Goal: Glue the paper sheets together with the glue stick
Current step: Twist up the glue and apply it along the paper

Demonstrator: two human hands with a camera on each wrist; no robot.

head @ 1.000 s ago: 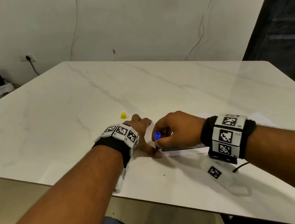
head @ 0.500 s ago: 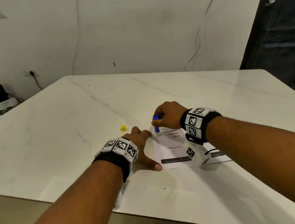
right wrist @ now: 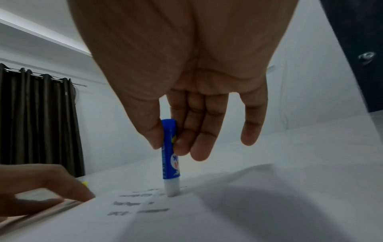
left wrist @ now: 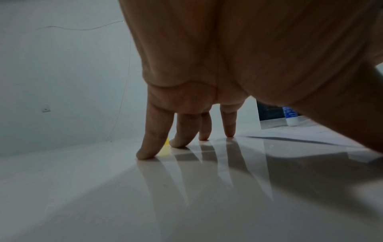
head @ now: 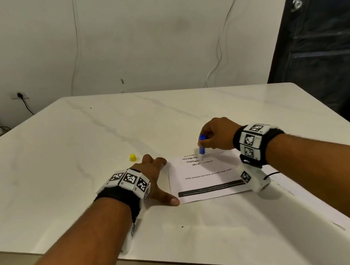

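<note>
We take the white printed paper sheet (head: 207,178) as landmark; it lies flat on the white marble-look table (head: 83,156), its near edge well back from the table's near edge; a second white sheet (head: 302,195) shows under it, sticking out to the right under our right forearm. Right hand (head: 219,134) is over the sheet's far edge; thumb and curled fingers (right wrist: 186,139) pinch the blue cylindrical glue stick (right wrist: 170,152), held upright, white tip touching the paper by the top printed lines; little finger is off the stick. Left hand (head: 153,175) sits at the sheet's left edge, fingers straight and spread; fingertips (left wrist: 147,153) press the table just left of the sheet; thumb lies along the left edge, tip at the near-left corner, on or just beside the paper, cannot tell which. Small yellow plastic cap (head: 132,157) stands left of the sheet's far-left corner, just beyond the left fingers, apart from them. Table beyond the sheet's far edge and left of the cap is bare surface out to its edges; dark door (head: 324,32) stands beyond the table's far-right corner.
</note>
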